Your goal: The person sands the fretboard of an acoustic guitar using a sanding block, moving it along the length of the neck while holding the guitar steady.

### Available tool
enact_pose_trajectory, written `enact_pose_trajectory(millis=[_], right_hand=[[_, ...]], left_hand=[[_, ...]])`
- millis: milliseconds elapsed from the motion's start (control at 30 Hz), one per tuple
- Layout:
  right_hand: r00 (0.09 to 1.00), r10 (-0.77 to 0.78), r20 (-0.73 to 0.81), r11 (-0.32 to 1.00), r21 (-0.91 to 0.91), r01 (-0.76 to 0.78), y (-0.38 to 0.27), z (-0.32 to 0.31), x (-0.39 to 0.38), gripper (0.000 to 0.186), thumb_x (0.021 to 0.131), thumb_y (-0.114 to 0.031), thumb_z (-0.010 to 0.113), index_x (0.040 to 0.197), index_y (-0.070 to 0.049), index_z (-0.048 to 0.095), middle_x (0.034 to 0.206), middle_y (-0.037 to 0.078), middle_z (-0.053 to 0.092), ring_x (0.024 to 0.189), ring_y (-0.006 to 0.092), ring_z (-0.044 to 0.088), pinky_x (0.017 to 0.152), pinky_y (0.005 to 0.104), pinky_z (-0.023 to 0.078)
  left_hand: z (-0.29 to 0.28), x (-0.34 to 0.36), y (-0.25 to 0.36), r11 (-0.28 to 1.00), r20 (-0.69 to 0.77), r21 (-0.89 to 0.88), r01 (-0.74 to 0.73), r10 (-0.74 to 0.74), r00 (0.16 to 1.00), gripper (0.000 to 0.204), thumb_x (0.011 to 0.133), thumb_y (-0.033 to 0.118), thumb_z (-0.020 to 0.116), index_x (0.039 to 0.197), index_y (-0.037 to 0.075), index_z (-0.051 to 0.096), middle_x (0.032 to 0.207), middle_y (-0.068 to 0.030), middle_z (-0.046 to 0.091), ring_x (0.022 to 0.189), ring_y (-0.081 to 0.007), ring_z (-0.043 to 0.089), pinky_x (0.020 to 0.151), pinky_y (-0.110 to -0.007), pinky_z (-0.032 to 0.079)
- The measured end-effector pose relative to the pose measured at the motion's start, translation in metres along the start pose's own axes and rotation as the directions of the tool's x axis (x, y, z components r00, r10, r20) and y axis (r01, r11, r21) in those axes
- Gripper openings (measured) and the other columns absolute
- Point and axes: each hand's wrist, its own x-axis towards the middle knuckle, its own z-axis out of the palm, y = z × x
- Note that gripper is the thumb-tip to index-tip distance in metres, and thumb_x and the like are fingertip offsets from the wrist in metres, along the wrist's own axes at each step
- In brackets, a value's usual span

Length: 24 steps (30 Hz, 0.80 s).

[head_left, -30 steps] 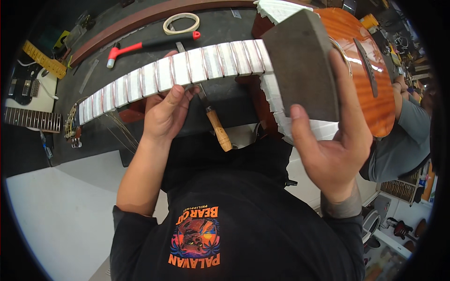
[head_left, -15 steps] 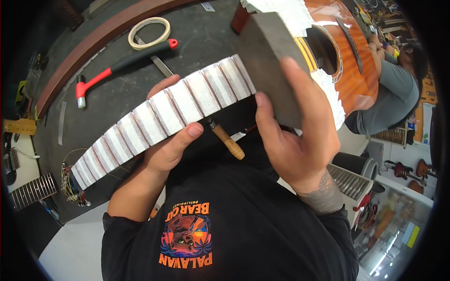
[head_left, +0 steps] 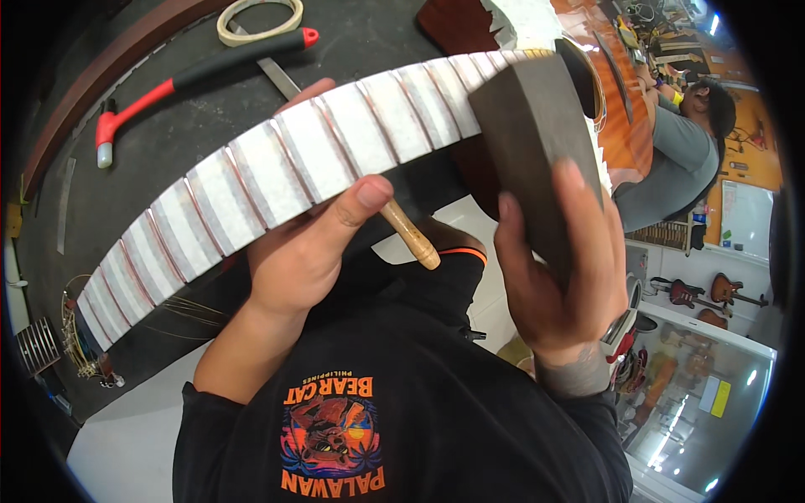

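The right hand (head_left: 579, 298), gripping the dark block (head_left: 537, 121) between thumb and fingers, has uncovered the body-end spaces of the taped guitar neck (head_left: 310, 151) (cradled from below by the left hand (head_left: 298, 256), above the bench (head_left: 360, 42)), leaving them exposed; block-to-neck contact cannot be determined.

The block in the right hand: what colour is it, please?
The block is plain dark grey-brown, seen best in the head view.

Black short-sleeved T-shirt (head_left: 486, 419), multicoloured chest print (head_left: 331, 432) — orange lettering around a cat, tattoo (head_left: 579, 375) by the right wrist, black shorts (head_left: 432, 272), probably — bright orange edge (head_left: 467, 251).
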Motion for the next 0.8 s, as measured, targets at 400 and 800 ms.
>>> enact_pose_trajectory(millis=[400, 800], right_hand=[[0.983, 0.114, -0.145, 0.993, 0.000, -0.115, -0.006, 0.018, -0.020, 0.050, 0.074, 0.009, 0.076, 0.122, 0.004, 0.062, 0.117, 0.014, 0.069, 0.103, 0.0295, 0.068, 0.086, 0.0361, 0.054], [0.981, 0.080, -0.176, 0.991, -0.094, -0.098, -0.015, 0.007, -0.034, 0.047, 0.072, 0.007, 0.078, 0.118, 0.000, 0.067, 0.112, 0.016, 0.070, 0.095, 0.0344, 0.069, 0.082, 0.0383, 0.054]], left_hand=[[-0.005, 0.004, -0.003, 0.972, 0.148, 0.231, -0.048, 0.014, 0.989, 0.071, 0.092, 0.012, 0.071, 0.150, 0.000, 0.032, 0.133, -0.0098, 0.055, 0.122, -0.0174, 0.052, 0.108, -0.031, 0.037], [0.001, 0.000, 0.011, 0.994, 0.167, 0.101, -0.051, 0.034, 0.985, 0.037, 0.091, 0.019, 0.074, 0.119, -0.002, 0.062, 0.111, -0.0055, 0.067, 0.099, -0.0148, 0.062, 0.092, -0.027, 0.047]])
